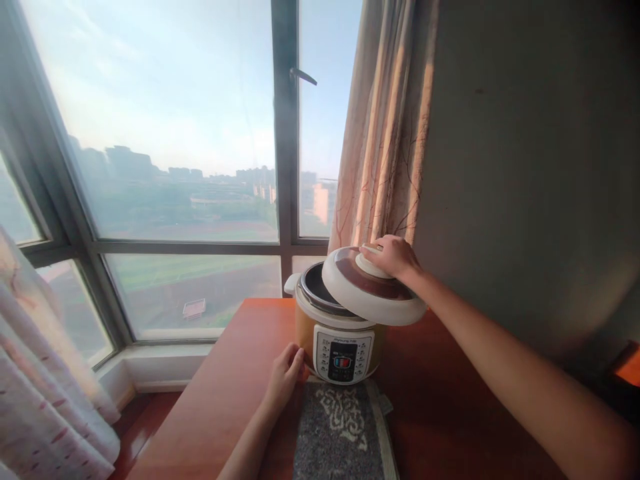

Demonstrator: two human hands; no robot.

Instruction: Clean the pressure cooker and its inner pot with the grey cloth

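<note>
An orange-and-white electric pressure cooker [344, 347] stands at the far end of a red-brown wooden table [225, 393], its control panel facing me. My right hand [393, 257] grips the knob of its white and brown lid [373, 288], which is lifted and tilted, shifted to the right so the dark inner pot [316, 287] shows on the left. My left hand [285, 373] rests against the cooker's lower left side, fingers curled on its body.
A grey patterned mat [340, 433] lies on the table in front of the cooker. Large windows [165, 147] fill the left and centre, with a curtain [385, 133] beside a grey wall [525, 167] on the right. Another curtain [45, 387] hangs at the lower left.
</note>
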